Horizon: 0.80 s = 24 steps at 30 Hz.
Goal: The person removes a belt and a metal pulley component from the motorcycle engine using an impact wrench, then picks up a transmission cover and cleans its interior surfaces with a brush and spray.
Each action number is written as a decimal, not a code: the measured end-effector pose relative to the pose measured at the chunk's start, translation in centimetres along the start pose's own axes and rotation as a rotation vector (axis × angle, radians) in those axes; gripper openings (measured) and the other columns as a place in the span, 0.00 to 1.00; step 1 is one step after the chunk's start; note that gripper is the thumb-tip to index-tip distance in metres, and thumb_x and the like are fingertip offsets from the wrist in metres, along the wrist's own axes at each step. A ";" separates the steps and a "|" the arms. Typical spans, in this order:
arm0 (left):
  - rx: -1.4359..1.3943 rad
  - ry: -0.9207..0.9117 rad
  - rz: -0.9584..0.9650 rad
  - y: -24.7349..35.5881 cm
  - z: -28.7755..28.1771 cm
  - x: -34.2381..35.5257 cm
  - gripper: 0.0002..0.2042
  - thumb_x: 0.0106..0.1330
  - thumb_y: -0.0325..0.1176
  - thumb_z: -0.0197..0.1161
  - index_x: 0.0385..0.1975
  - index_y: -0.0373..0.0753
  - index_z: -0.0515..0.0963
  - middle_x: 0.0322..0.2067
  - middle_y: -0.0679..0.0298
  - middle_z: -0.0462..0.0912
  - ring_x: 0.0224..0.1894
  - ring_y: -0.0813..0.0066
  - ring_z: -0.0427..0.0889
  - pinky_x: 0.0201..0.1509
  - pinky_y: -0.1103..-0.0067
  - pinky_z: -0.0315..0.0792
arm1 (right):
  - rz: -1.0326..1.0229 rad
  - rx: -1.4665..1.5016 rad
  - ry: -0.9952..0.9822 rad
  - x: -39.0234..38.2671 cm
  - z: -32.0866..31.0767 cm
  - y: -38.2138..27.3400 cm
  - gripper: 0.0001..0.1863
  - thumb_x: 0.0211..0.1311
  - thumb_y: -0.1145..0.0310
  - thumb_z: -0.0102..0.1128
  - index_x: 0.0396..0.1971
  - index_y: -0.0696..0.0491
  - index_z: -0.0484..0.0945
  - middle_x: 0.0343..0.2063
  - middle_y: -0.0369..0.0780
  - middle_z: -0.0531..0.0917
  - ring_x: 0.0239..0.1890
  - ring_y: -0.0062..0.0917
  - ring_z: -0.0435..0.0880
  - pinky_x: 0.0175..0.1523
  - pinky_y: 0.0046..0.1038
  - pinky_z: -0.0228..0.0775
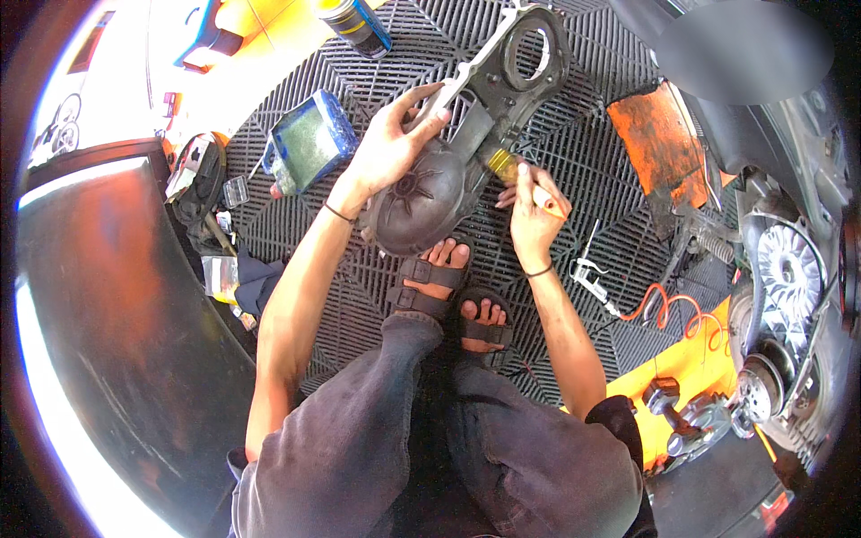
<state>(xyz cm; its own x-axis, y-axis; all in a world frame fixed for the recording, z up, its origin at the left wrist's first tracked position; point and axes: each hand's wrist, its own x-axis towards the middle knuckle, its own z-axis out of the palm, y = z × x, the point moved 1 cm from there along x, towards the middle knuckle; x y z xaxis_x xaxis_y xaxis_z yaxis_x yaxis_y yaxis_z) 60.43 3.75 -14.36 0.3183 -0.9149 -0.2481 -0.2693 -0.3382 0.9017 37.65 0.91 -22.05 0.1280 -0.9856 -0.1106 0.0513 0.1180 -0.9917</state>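
Observation:
A dark grey engine cover [420, 199] from a scooter, long with a round domed end, is held tilted above my feet. My left hand [392, 148] grips its left edge, thumb and fingers closed round the rim. At the other side, my right hand [534, 220] is closed on a paintbrush [545, 199] with a pale wooden handle. The yellowish bristles meet the cover's right side near its middle. To the left of my left hand, a blue tray [334, 125] holds cloudy greenish liquid.
Black ribbed matting [359, 318] covers the floor. A blue can [357, 27] stands beyond the tray. At right lie an orange dirty sheet [659, 148], an air blow gun [592, 280] and its coiled orange hose [668, 305]. An opened scooter drive [785, 269] stands far right; a black seat-like surface [117, 296] fills the left.

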 end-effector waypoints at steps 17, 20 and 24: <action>-0.076 0.066 -0.110 0.8 5.4 2.8 0.29 0.69 0.48 0.63 0.65 0.37 0.70 0.39 0.52 0.85 0.38 0.73 0.82 0.45 0.75 0.75 | -0.369 -0.582 -0.380 -1.3 -4.5 -2.1 0.09 0.59 0.75 0.69 0.31 0.56 0.74 0.16 0.44 0.78 0.16 0.27 0.80 0.24 0.29 0.70; -0.066 0.125 -0.069 -0.4 5.2 2.5 0.28 0.69 0.47 0.63 0.64 0.37 0.72 0.41 0.51 0.86 0.42 0.68 0.84 0.51 0.73 0.75 | -0.243 -0.490 -0.293 -0.7 -4.6 -5.4 0.05 0.63 0.74 0.67 0.34 0.57 0.80 0.19 0.38 0.83 0.19 0.17 0.80 0.24 0.23 0.70; -0.248 0.190 -0.001 -4.2 4.7 2.0 0.27 0.72 0.45 0.61 0.65 0.36 0.71 0.49 0.54 0.82 0.49 0.71 0.79 0.56 0.73 0.73 | -0.157 -0.158 -0.256 0.8 -0.3 -11.4 0.07 0.70 0.71 0.63 0.36 0.59 0.82 0.27 0.38 0.86 0.20 0.14 0.80 0.23 0.16 0.70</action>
<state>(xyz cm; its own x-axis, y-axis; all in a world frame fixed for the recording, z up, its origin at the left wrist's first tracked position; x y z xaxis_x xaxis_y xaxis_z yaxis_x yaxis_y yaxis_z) 57.94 2.32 -20.35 0.4890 -0.8493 -0.1990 -0.0461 -0.2530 0.9664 36.91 -1.29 -10.88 0.3759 -0.9256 0.0450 -0.0612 -0.0732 -0.9954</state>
